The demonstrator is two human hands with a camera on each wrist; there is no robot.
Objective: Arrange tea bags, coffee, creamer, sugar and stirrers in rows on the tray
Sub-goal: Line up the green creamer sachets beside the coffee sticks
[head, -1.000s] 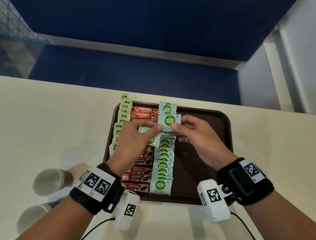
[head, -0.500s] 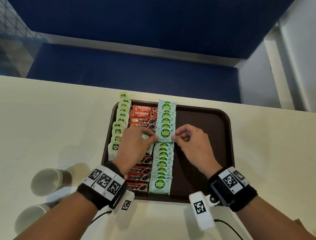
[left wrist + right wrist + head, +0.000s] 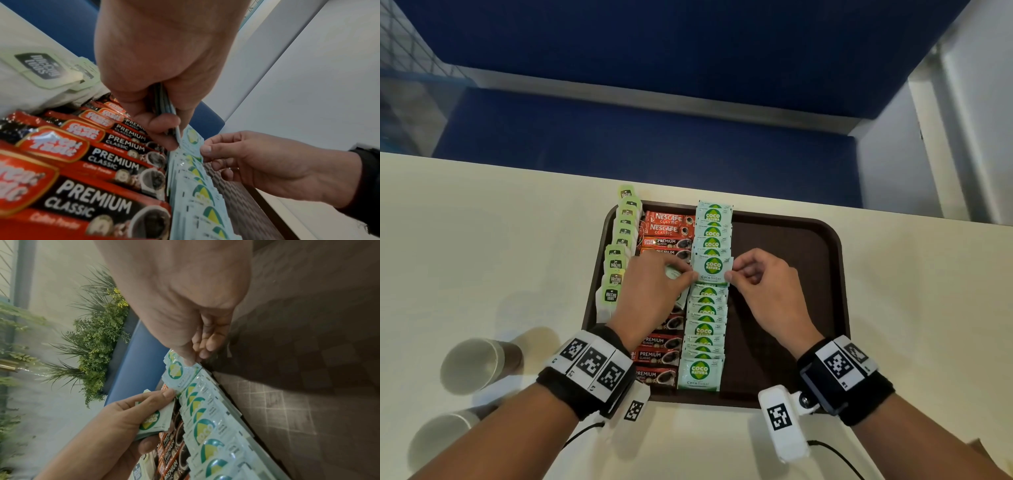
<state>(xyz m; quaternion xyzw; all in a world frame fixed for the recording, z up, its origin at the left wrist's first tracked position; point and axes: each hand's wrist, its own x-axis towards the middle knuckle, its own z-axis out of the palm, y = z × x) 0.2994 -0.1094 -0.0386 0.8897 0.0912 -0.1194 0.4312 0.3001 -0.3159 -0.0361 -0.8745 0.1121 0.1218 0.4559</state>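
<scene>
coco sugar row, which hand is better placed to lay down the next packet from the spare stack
Right. The left hand is occupied gripping the spare stack of packets, so it serves as the holder. The right hand only pinches the edge of the sugar packet now over the row and can probably take the next one.

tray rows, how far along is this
Done: tea bags, coffee sachets and most of the sugar row lie on the tray. In hand: both hands set one sugar sachet; the left hand holds spare sachets. Left: no creamer or stirrers visible.
</scene>
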